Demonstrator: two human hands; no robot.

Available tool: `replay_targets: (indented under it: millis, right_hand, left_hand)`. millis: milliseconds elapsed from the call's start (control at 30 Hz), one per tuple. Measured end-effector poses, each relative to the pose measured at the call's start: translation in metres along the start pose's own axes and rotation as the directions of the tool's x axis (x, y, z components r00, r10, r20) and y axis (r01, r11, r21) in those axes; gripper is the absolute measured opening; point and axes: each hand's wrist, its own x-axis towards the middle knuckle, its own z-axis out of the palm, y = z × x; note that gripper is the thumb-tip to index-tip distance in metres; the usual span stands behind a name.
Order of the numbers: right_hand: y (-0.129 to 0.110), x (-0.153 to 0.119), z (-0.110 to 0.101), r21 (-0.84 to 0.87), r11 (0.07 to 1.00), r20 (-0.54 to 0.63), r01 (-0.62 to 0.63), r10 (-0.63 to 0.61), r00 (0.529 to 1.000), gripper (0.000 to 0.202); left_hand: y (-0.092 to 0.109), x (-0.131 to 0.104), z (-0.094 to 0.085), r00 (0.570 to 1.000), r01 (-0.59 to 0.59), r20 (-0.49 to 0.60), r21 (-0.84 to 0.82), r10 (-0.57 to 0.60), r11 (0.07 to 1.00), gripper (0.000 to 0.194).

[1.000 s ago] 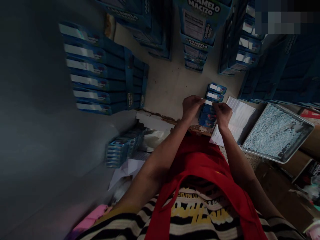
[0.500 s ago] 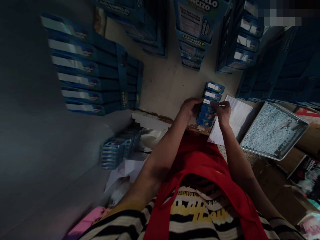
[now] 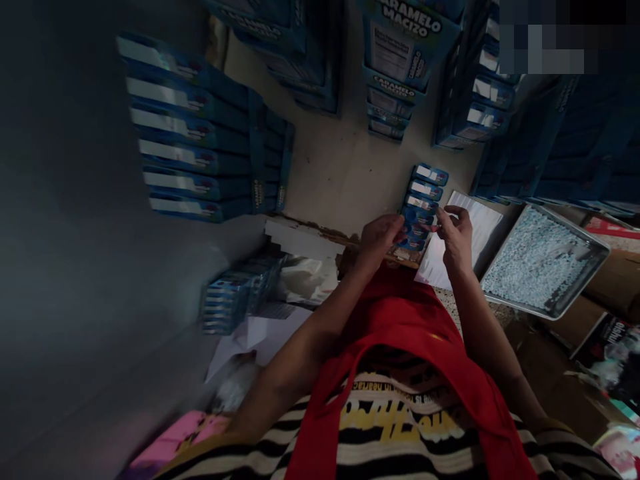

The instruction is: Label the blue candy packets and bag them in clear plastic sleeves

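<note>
A short row of small blue boxes [image 3: 424, 190] lies near the table's front edge. White labels show on the upper three; the lower ones show none. At the row's lower left side is my left hand [image 3: 383, 237], its thumb and fingers pressed together; whatever it pinches is too small to make out. To the right of the boxes my right hand [image 3: 455, 233] is closed in a pinch, with a small reddish thing near its fingertips that I cannot make out. Under this hand lies a sheet of white labels [image 3: 480, 230].
Stacked blue cartons [image 3: 185, 133] stand at the left, and more blue boxes [image 3: 395, 53] line the back and right. A metal tray [image 3: 575, 293] of small pale blue pieces is at the right. Lower left are further blue boxes [image 3: 225, 303].
A third box has its white label fully in view. Both hands have moved off that box: the left down toward me, the right slightly to the right.
</note>
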Motion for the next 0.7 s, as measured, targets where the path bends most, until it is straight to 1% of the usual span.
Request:
replay_targets:
  millis: [67,133,233,300,367,467,600,700]
  right_hand:
    - [-0.004,-0.007,0.003,0.047,0.999,0.031,-0.025,0.024,0.999,0.054]
    - [-0.007,-0.012,0.005,0.083,0.995,0.057,-0.055,0.050,0.997,0.053]
    - [-0.007,-0.016,0.007,0.106,0.991,0.065,-0.085,0.078,0.995,0.053]
    - [-0.004,-0.018,0.007,0.093,0.991,0.056,-0.096,0.091,0.994,0.058]
    - [0.002,-0.018,0.007,0.062,0.993,0.047,-0.104,0.101,0.994,0.062]
    - [0.014,-0.015,0.010,0.013,0.997,0.003,-0.081,0.081,0.997,0.056]
    - [0.028,-0.003,0.019,-0.065,0.998,-0.118,-0.014,0.006,0.993,0.046]
    - [0.032,0.005,0.026,-0.152,0.988,-0.175,-0.004,-0.023,0.984,0.041]
  left_hand:
    - [0.001,-0.001,0.004,0.990,0.114,0.096,-0.078,-0.107,0.990,0.062]
    - [0.002,0.001,0.006,0.976,0.176,0.146,-0.113,-0.159,0.978,0.060]
    - [0.003,0.003,0.005,0.973,0.213,0.122,-0.164,-0.194,0.963,0.058]
    - [0.004,0.003,0.001,0.974,0.223,0.090,-0.199,-0.209,0.954,0.058]
    - [0.004,0.004,-0.004,0.977,0.212,0.058,-0.209,-0.205,0.954,0.056]
    - [0.004,0.012,-0.010,0.989,0.144,-0.002,-0.131,-0.146,0.981,0.047]
    - [0.007,0.032,-0.008,0.997,0.046,-0.064,0.008,-0.045,0.999,0.027]
    - [0.011,0.045,-0.006,0.996,0.028,-0.087,0.072,-0.021,0.997,0.020]
